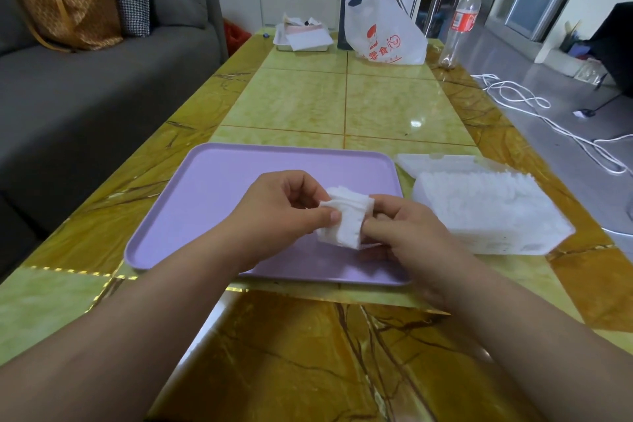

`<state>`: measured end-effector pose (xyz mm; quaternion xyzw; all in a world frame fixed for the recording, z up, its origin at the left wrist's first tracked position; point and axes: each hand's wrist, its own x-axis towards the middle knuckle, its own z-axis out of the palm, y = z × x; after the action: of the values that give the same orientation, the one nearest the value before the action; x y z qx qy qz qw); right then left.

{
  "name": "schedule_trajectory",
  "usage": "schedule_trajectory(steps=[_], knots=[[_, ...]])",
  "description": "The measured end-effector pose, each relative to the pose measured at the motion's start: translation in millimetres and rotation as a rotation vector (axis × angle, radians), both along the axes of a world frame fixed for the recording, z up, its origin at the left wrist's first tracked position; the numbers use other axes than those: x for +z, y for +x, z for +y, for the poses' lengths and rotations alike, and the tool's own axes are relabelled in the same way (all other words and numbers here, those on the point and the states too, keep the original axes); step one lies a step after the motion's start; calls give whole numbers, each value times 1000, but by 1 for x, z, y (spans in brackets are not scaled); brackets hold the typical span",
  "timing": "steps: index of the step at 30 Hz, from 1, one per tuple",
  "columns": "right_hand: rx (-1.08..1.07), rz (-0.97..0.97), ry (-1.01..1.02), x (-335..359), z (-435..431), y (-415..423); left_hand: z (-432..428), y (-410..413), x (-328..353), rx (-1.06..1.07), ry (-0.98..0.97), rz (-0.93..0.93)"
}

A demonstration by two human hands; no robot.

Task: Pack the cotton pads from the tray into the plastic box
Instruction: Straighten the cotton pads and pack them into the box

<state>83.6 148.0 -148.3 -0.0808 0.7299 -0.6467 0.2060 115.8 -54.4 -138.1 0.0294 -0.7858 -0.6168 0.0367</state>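
Observation:
A small stack of white cotton pads (346, 219) is held between both hands above the lilac tray (219, 181). My left hand (284, 205) pinches the stack's left side with thumb and fingers. My right hand (400, 233) grips its right side. Apart from what my hands hide, the tray's surface shows no other pads. To the right of the tray lies the clear plastic box (486, 209), packed with rows of white pads, its lid (438, 161) folded open behind it.
The glossy yellow-green table (342, 99) carries a white shopping bag (383, 31), a dark flask (347, 10), an empty bottle (462, 20) and a paper-filled tray (301, 38) at its far end. A grey sofa (85, 79) runs along the left. White cable (548, 113) lies on the floor at right.

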Motion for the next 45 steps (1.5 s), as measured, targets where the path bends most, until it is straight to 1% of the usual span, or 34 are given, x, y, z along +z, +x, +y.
schedule_trajectory(steps=[2,4,6,9,11,12,13,15,17,20,23,25,27,29,30,32,34,36,38,40,45], knots=[[32,14,-19,0,2,-1,0,-1,-2,18,-31,16],[47,70,-17,-1,2,1,1,-1,-2,28,-110,44],[32,181,75,-3,1,3,0,-1,-2,15,-239,51],[38,251,165,-4,-2,3,-4,0,-6,-129,-343,-21],[51,304,253,-4,-3,5,-4,0,-9,-219,-384,-9],[49,327,296,-4,-4,5,-3,0,-11,-214,-423,5],[42,321,308,-3,-6,6,-3,-1,-11,-197,-459,17],[11,217,230,-1,-10,7,-1,-2,-12,-174,-507,10],[-48,154,161,-1,-17,7,3,-2,-13,-176,-508,-6],[-115,155,175,-1,-29,10,11,-2,-18,-152,-493,-3],[-111,109,156,2,-37,11,14,-2,-19,-134,-488,15],[-66,105,151,5,-39,9,7,-3,-17,-97,-492,27],[17,136,180,5,-38,8,0,-5,-13,-62,-471,16],[74,253,313,4,-36,11,-5,-5,-10,-73,-411,-19],[66,328,372,3,-35,12,-7,-7,-10,-56,-392,-17],[-21,411,405,-1,-33,11,-15,-11,-9,85,-447,31],[-104,411,397,-3,-30,8,-27,-18,-10,278,-583,48],[-143,394,375,-4,-27,7,-40,-22,-15,358,-690,-39],[-154,373,348,-5,-25,6,-47,-23,-21,327,-719,-140],[-157,358,341,-5,-23,6,-47,-23,-22,279,-702,-192],[-157,322,352,-6,-20,4,-39,-20,-2,157,-461,-344]])
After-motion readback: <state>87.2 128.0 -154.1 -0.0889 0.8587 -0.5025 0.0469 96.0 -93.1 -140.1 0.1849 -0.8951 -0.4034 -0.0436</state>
